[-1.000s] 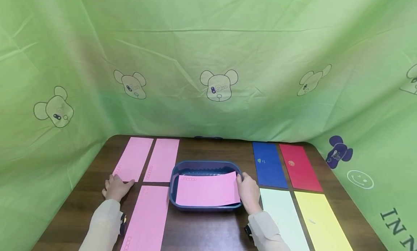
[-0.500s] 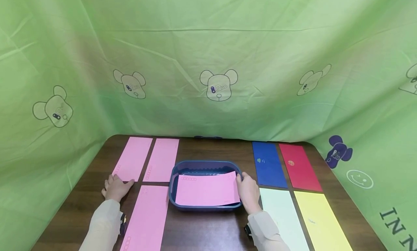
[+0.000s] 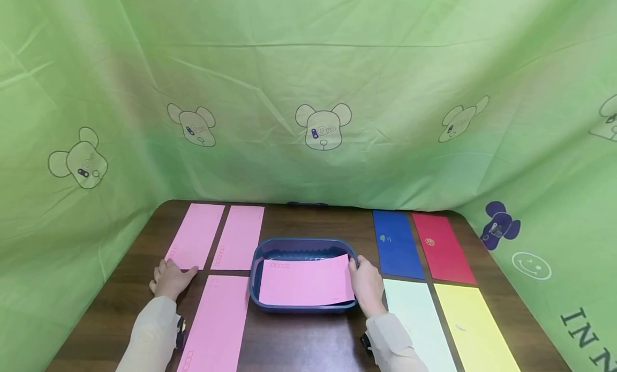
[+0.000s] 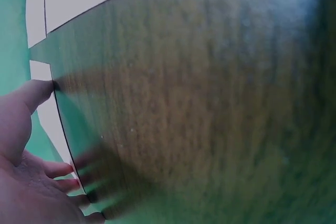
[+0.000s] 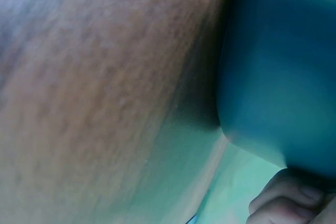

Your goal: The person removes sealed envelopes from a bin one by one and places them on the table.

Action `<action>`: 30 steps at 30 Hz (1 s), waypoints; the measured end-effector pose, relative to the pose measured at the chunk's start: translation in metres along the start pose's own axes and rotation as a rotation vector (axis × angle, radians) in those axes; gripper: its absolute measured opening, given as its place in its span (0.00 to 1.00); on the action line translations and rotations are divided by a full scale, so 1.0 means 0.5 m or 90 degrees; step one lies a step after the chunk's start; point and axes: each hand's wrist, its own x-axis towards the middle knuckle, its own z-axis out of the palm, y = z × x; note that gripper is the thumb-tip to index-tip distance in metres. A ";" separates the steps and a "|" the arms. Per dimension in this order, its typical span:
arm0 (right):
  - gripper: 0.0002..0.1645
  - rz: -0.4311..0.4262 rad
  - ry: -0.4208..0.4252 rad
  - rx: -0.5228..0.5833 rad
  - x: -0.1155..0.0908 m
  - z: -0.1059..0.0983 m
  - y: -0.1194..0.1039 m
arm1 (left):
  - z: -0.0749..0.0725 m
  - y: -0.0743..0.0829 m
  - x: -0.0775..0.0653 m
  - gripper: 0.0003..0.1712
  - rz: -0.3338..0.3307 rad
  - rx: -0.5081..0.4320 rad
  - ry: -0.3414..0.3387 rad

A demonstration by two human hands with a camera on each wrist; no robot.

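My left hand rests at the near end of a pink envelope on the table's far left. Its fingers are spread and fairly straight, with the fingertips and thumb at the envelope's near edge in the left wrist view. My right hand grips the right rim of a dark blue plastic tub in the middle, with curled fingers under that rim. Inside the tub lies another pink envelope, its right end raised towards my right hand. Whether my thumb also touches that envelope, I cannot tell.
Left of the tub lie two more pink envelopes, a far one and a near one. To its right are blue, red, pale green and yellow envelopes. A green curtain surrounds the brown table.
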 end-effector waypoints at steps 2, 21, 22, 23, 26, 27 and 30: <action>0.18 -0.002 0.003 -0.001 -0.001 0.000 -0.001 | 0.000 -0.001 0.000 0.51 0.001 0.003 0.000; 0.18 0.001 0.000 0.004 -0.002 0.000 -0.002 | -0.007 0.017 -0.004 0.50 -0.010 -0.031 0.043; 0.18 0.000 0.001 0.004 -0.003 0.000 -0.002 | -0.006 0.023 -0.007 0.49 -0.006 -0.026 0.051; 0.18 -0.001 0.002 0.003 -0.003 0.000 -0.002 | -0.005 0.032 -0.010 0.48 0.000 -0.016 0.060; 0.18 -0.001 0.000 0.001 -0.002 0.000 -0.002 | 0.000 0.067 -0.021 0.45 0.037 0.016 0.090; 0.18 -0.001 0.001 0.001 -0.002 -0.001 -0.002 | 0.003 0.083 -0.026 0.45 0.051 0.026 0.099; 0.18 0.003 -0.002 0.002 -0.001 -0.001 -0.001 | 0.011 0.136 -0.044 0.42 0.105 0.026 0.130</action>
